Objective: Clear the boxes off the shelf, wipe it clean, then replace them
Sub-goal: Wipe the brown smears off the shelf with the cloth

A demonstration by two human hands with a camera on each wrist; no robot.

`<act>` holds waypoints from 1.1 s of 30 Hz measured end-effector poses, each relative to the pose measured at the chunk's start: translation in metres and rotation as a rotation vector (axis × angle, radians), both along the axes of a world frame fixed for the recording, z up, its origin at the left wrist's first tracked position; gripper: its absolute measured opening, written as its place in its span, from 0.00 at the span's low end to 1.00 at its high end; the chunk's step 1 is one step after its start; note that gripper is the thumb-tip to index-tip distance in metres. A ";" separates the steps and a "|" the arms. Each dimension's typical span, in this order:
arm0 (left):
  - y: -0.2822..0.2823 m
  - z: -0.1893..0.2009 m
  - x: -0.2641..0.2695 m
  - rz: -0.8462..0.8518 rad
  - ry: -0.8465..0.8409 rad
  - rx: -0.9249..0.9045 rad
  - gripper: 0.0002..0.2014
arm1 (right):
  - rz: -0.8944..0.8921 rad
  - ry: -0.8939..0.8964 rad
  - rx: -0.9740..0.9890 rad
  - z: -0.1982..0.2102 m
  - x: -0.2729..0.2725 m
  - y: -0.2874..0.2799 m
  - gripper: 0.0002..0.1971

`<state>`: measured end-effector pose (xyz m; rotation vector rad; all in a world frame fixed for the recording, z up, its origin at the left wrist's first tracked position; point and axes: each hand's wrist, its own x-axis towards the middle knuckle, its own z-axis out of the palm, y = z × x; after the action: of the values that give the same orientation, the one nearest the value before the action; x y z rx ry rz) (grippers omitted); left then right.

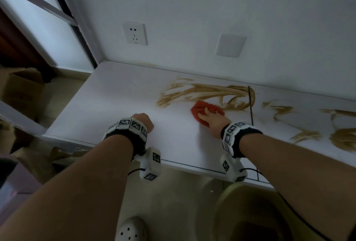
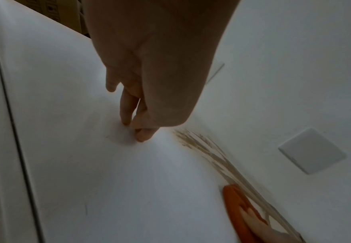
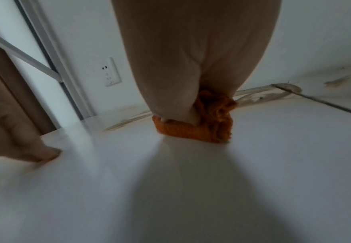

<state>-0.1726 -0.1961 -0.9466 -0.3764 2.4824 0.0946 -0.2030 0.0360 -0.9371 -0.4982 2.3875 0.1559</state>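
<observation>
We see shelf cut off at right edge, smears running out of frame. Cloth partly hidden under right hand (fingertips blurred). Cardboard boxes dim, cropped left.

Dim, soft shadows, blurred wrist views

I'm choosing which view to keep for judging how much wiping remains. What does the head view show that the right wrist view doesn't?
Only the head view shows the brown smears spread across the shelf top, including those far to the right, plus the blank wall plate and cardboard boxes on the floor. Only the right wrist view shows the orange cloth close up, bunched under the right hand. Both show the cloth pressed on the shelf, the left hand resting on it, and the wall socket.
</observation>
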 end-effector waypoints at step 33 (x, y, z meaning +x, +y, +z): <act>0.017 0.007 0.009 -0.098 -0.022 -0.041 0.14 | 0.008 -0.010 -0.010 0.010 0.029 0.018 0.39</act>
<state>-0.1632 -0.1792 -0.9396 -0.2708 2.4796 -0.0011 -0.1744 0.0544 -0.9270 -0.5120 2.3783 0.1442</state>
